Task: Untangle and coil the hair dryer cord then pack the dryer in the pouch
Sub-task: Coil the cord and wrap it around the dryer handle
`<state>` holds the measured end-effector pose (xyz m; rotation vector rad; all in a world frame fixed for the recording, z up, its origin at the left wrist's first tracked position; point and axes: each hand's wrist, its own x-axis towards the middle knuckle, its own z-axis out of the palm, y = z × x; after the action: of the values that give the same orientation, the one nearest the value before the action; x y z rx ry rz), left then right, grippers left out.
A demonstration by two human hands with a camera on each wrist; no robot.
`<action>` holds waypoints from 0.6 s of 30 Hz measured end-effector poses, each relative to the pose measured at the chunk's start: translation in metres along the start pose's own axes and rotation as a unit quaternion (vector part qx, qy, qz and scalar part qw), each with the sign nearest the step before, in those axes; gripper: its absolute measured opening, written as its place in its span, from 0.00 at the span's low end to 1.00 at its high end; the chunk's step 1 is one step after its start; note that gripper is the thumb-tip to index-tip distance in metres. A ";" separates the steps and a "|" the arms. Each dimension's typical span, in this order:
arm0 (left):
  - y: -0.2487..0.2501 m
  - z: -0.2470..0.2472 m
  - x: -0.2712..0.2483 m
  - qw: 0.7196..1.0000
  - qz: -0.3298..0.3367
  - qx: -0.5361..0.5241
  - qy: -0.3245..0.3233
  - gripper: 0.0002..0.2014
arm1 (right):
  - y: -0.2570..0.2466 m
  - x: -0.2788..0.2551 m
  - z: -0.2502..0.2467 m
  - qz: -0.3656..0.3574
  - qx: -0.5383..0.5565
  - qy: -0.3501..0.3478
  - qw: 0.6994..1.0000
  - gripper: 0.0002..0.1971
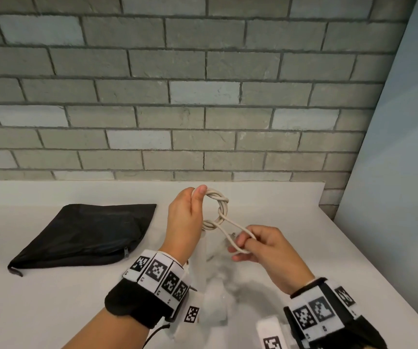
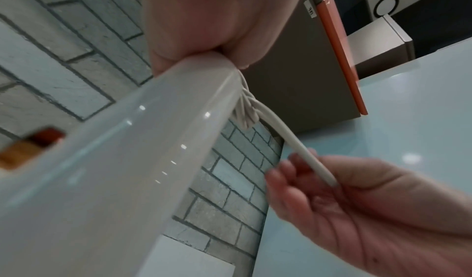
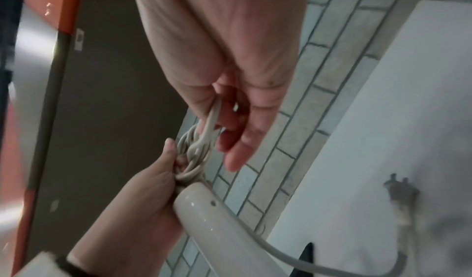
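My left hand point(image 1: 197, 195) pinches the top of a twisted coil of the cream hair dryer cord point(image 1: 219, 210) above the table. In the left wrist view the same hand point(image 2: 204, 28) also holds the end of the white dryer handle point(image 2: 127, 150) against the coil. Below the hands in the head view, the dryer point(image 1: 214, 295) is only a pale blur. My right hand point(image 1: 243, 245) holds a loop of cord pulled out from the coil, curled round its fingers. The plug point(image 3: 401, 188) shows blurred over the table at the end of the cord. The black zip pouch point(image 1: 87, 235) lies flat at the left.
A white table point(image 1: 51, 311) runs up to a grey brick wall point(image 1: 202, 109) at the back. Its right edge slants from the far corner toward me, with a pale blue wall point(image 1: 404, 172) beyond. Bare tabletop lies between me and the pouch.
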<state>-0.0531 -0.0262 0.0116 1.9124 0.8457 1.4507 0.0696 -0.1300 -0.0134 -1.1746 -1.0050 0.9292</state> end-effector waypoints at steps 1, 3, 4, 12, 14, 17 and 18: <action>0.002 0.002 0.000 1.000 -0.001 -0.002 -0.002 0.18 | 0.001 -0.003 -0.005 -0.001 0.044 0.003 0.999 0.14; 0.004 0.005 0.000 1.000 -0.012 -0.008 -0.007 0.18 | 0.002 -0.007 -0.011 -0.011 0.151 0.003 0.988 0.14; 0.004 0.006 0.001 1.000 -0.018 -0.011 -0.008 0.18 | 0.003 -0.008 -0.012 -0.021 0.197 0.003 0.980 0.15; 0.001 0.007 0.006 0.999 -0.039 -0.013 -0.013 0.15 | 0.011 -0.010 -0.017 -0.007 0.354 -0.072 0.932 0.13; -0.002 0.005 0.009 0.999 -0.050 -0.013 -0.008 0.14 | 0.011 -0.013 -0.024 0.004 0.322 -0.083 0.943 0.18; -0.007 0.003 0.012 0.998 -0.059 -0.009 -0.004 0.15 | 0.012 -0.018 -0.036 0.037 0.240 -0.109 0.964 0.23; -0.007 0.003 0.014 0.998 -0.064 -0.009 -0.003 0.16 | 0.012 -0.020 -0.041 0.055 0.206 -0.124 0.969 0.25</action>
<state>-0.0485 -0.0111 0.0134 1.8133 0.9308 1.3703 0.1020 -0.1589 -0.0315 -0.7811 -0.8906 1.3257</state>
